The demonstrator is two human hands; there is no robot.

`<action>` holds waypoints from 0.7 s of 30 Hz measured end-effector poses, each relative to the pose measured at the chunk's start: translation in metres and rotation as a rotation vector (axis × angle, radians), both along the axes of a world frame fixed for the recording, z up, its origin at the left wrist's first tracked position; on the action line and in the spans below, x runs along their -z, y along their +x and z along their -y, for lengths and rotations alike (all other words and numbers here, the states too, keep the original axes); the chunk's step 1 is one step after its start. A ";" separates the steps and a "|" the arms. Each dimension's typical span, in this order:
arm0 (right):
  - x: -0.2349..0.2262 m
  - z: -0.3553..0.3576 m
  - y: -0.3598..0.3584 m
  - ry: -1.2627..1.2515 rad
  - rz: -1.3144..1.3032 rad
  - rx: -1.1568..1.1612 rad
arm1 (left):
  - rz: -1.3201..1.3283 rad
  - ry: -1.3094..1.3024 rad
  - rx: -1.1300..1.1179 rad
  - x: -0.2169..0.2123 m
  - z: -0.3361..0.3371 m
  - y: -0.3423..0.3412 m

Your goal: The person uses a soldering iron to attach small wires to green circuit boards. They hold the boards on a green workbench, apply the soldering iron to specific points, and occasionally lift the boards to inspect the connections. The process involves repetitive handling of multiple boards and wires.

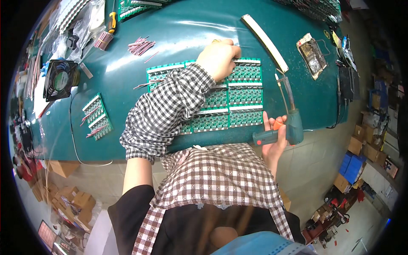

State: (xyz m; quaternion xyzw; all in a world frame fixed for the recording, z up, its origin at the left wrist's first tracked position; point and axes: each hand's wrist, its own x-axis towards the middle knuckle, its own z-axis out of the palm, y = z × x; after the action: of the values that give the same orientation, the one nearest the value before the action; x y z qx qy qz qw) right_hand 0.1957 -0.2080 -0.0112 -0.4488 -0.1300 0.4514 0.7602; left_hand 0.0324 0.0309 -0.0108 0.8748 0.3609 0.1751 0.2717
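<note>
A block of green circuit boards [245, 94] lies on the table in front of me, set edge to edge in rows with white strips between them. My left hand [219, 59] reaches over its far rows with fingers curled; whatever they pinch is hidden. The checked sleeve of that arm covers part of the left boards, where a few thin pinkish wires [149, 83] stick out. In my right hand [276, 144] is a dark green soldering gun [294, 127] with an orange trigger. Its long tip points away from me, just right of the boards and apart from them.
Left lie a smaller board [97, 117] with wires, a fan [60, 80], loose wires [141, 46], a wire bundle [103, 41] and a yellow-handled screwdriver [112, 22]. A long pale bar [265, 43] and a stained metal tray [312, 55] lie to the right. Stacked boards [312, 7] stand far right.
</note>
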 end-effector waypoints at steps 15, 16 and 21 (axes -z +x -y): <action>-0.001 -0.021 0.019 0.069 0.052 -0.079 | -0.258 0.018 0.238 -0.037 0.122 -0.110; 0.002 -0.023 0.020 0.070 0.032 -0.103 | -0.259 0.031 0.221 -0.032 0.124 -0.114; 0.010 -0.035 0.022 0.074 -0.062 -0.169 | -0.274 0.131 0.191 -0.020 0.121 -0.114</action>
State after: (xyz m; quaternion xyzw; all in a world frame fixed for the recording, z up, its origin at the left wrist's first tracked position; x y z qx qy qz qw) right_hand 0.2174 -0.1730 -0.0210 -0.3938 -0.1603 0.5224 0.7391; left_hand -0.0819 -0.0905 0.0091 0.9365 0.2977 0.0508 0.1780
